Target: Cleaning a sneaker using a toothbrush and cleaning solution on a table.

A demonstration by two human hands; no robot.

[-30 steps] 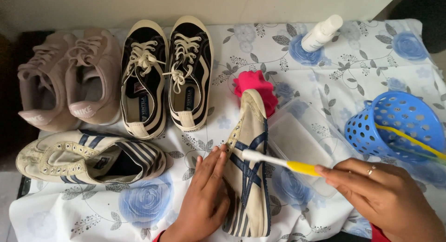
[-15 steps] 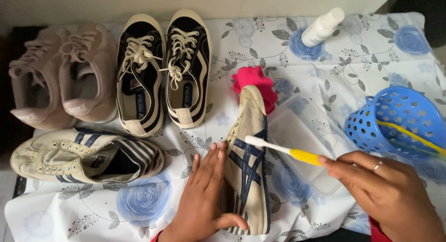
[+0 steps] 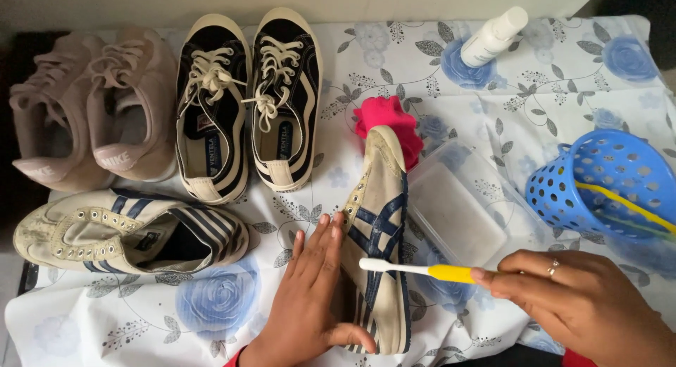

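On my feed the left hand (image 3: 310, 296) lies flat and open along the side of a cream shoe with navy stripes (image 3: 380, 233), fingers stretched out against it and the thumb hooked round the heel end, so it is bracing the shoe rather than gripping it. The shoe is tipped on its side in the middle of the floral cloth (image 3: 211, 318), toe pointing away from me and resting against a pink rag (image 3: 386, 117).

The right hand (image 3: 584, 303) has its fingers closed round the yellow handle of a toothbrush (image 3: 415, 269), and the white head end reaches across the striped side of the shoe (bristles too small for me to make out).

Just beside the shoe on the right I see a clear plastic tub (image 3: 465, 212), and further right a blue perforated basket (image 3: 605, 180) lying on its side. A white bottle (image 3: 494, 36) lies at the top of the cloth. To the left sits the matching striped shoe (image 3: 127, 229); above it a black-and-cream laced pair (image 3: 246, 99) and a pale pink pair (image 3: 91, 106).
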